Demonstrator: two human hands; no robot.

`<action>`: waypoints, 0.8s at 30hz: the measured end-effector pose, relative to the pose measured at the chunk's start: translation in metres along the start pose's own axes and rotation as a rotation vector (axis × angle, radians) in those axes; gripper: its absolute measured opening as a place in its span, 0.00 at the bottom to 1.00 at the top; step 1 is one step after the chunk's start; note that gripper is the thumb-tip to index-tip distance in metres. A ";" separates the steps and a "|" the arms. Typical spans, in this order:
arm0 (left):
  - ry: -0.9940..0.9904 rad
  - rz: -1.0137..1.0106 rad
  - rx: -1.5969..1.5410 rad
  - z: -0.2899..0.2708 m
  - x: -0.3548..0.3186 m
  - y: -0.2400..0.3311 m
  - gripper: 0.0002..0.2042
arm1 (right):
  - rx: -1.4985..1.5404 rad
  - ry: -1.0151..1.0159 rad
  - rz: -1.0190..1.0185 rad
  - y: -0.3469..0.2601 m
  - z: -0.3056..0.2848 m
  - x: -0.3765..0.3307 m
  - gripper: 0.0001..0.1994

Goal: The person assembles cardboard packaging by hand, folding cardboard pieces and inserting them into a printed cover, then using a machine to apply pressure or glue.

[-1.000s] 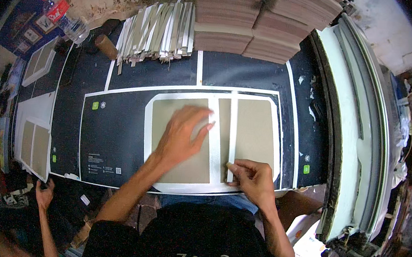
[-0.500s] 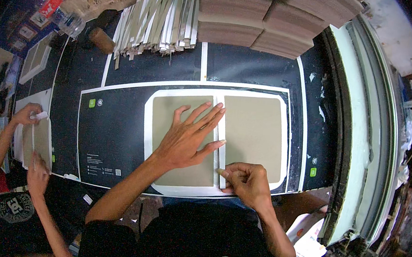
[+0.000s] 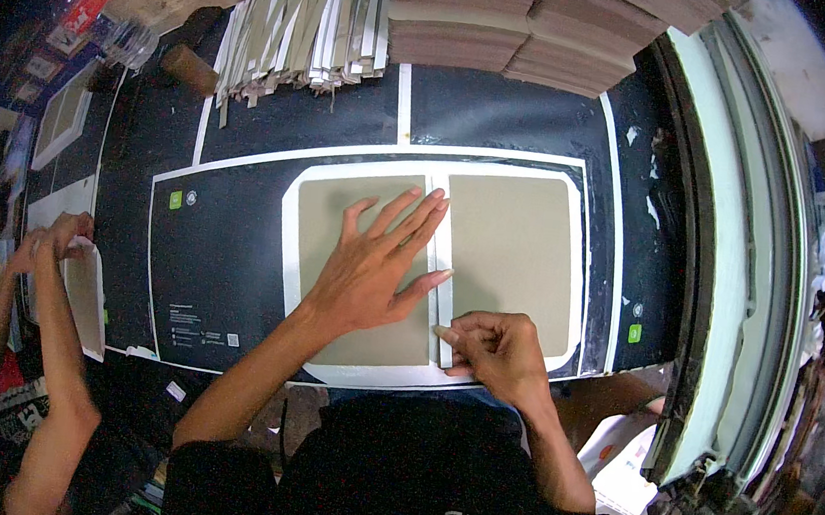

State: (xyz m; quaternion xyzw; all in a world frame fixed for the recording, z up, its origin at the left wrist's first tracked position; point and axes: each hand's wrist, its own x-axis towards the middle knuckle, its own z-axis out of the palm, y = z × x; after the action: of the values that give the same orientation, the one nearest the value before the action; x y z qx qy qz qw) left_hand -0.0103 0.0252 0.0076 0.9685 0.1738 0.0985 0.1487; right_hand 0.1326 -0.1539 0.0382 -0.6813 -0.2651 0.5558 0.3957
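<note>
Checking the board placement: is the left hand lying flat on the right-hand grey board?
No, the left hand lies spread flat on the left grey board; the right grey board is bare.

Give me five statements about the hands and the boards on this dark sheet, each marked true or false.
1. The left hand lies flat on the left grey board. True.
2. The right hand rests on the stack of boards at the far edge. False: it pinches the near end of the narrow strip between the two boards.
3. The right grey board has no hand on it. True.
4. The loose strips lie at the near right. False: far left.
5. The dark sheet is plain black. False: it has white lines.
</note>
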 end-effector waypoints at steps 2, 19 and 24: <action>0.004 0.007 -0.003 -0.002 0.002 0.001 0.37 | -0.024 0.040 -0.024 0.000 0.001 -0.001 0.09; 0.033 0.028 0.008 0.003 0.001 -0.001 0.41 | -0.589 0.192 -0.176 -0.013 -0.009 0.007 0.10; 0.037 0.017 -0.013 0.003 -0.001 -0.002 0.43 | -0.560 0.163 -0.192 -0.014 -0.011 0.009 0.09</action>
State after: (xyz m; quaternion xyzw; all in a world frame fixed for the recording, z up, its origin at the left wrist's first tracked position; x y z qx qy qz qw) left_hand -0.0111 0.0253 0.0040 0.9669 0.1675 0.1190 0.1510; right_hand 0.1465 -0.1411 0.0458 -0.7781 -0.4387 0.3646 0.2630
